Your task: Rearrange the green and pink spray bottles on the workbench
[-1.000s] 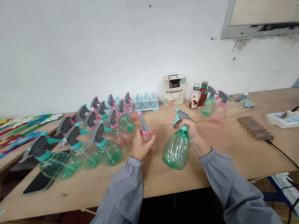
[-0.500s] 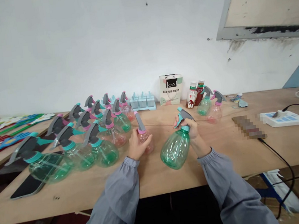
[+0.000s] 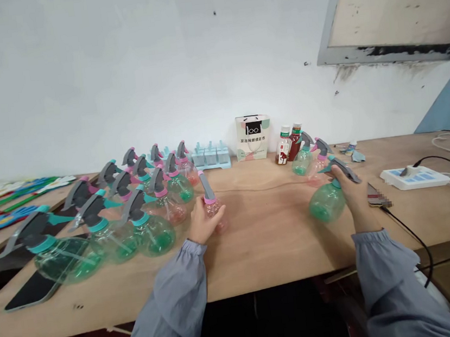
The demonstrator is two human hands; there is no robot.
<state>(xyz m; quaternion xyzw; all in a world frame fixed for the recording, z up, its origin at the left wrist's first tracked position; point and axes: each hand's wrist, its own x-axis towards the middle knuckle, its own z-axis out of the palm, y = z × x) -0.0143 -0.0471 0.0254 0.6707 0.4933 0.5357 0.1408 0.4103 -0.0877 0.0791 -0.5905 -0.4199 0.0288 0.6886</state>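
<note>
My left hand [image 3: 205, 219] is closed around a small pink spray bottle [image 3: 212, 208] that stands on the wooden table in front of me. Over to the right, my right hand [image 3: 353, 191] grips a green spray bottle [image 3: 327, 202] by its grey and teal trigger head. Just behind that bottle stand another pink spray bottle [image 3: 317, 165] and a green one [image 3: 302, 164]. On the left, several green and pink spray bottles [image 3: 155, 234] are grouped in rows, all with grey trigger heads.
A paper bag [image 3: 252, 143], two sauce bottles [image 3: 283, 147] and a light blue popsicle mould [image 3: 211, 156] stand along the wall. A phone [image 3: 33, 290] lies at the left. At the right are a power strip [image 3: 415, 177], cables and a partly covered phone [image 3: 376, 196].
My right hand has carried the green spray bottle to the right, near the two bottles there. My left hand stays on the pink bottle. The view has shifted slightly.
</note>
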